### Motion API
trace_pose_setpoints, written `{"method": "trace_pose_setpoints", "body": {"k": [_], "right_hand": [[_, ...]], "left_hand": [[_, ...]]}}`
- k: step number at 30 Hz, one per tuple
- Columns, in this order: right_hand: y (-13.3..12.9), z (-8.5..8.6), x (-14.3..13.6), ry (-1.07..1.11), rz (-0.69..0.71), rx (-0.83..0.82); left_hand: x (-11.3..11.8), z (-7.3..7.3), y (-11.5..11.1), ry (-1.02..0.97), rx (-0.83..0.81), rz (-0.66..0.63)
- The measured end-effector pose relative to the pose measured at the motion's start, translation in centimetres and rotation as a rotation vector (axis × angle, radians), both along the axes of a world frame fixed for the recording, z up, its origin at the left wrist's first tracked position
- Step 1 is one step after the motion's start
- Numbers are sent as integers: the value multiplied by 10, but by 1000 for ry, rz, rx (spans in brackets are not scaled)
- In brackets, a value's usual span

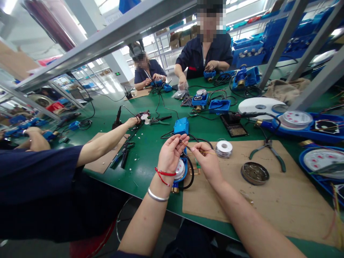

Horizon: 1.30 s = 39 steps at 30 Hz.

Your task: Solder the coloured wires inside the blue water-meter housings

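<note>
Green table (107, 107); wire ends (185, 144) hidden by fingers.

Green sign (117, 73) marks a pale pillar (112, 59) in a busy workshop.
Mounted near the pillar's lower end, the small sign bears a white marking too small to read; well to the pillar's right, red marks on white dials (296, 119) are equally illegible, and no words or numbers can be made out.

- One silvery wire spool (223, 148)
- One round tin (254, 173), right of the spool
- One pair of pliers (268, 144), right
- Two large meters (295, 119), right
- One small meter (179, 169), left
</note>
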State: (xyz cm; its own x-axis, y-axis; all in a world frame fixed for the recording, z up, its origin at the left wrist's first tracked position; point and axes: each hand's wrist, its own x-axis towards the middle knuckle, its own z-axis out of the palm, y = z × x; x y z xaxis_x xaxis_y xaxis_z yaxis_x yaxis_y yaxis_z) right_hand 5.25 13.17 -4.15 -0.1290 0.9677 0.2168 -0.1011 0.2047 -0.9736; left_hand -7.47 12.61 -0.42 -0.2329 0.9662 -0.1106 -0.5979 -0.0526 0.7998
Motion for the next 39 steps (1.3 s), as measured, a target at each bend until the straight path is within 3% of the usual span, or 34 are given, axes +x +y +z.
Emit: {"method": "trace_pose_setpoints", "body": {"k": [18,26,32,39], "right_hand": [[0,-2,-1,9,-17,12],[-1,-2,-4,59,27,-63],[2,-11,-5,196,-94,-51],[1,-4,-1,239,-100,-67]], "left_hand": [[1,0,0,25,-21,-16],[3,2,0,78,-39,-79],[3,1,1,60,-39,-28],[5,0,2,70,-29,-8]]}}
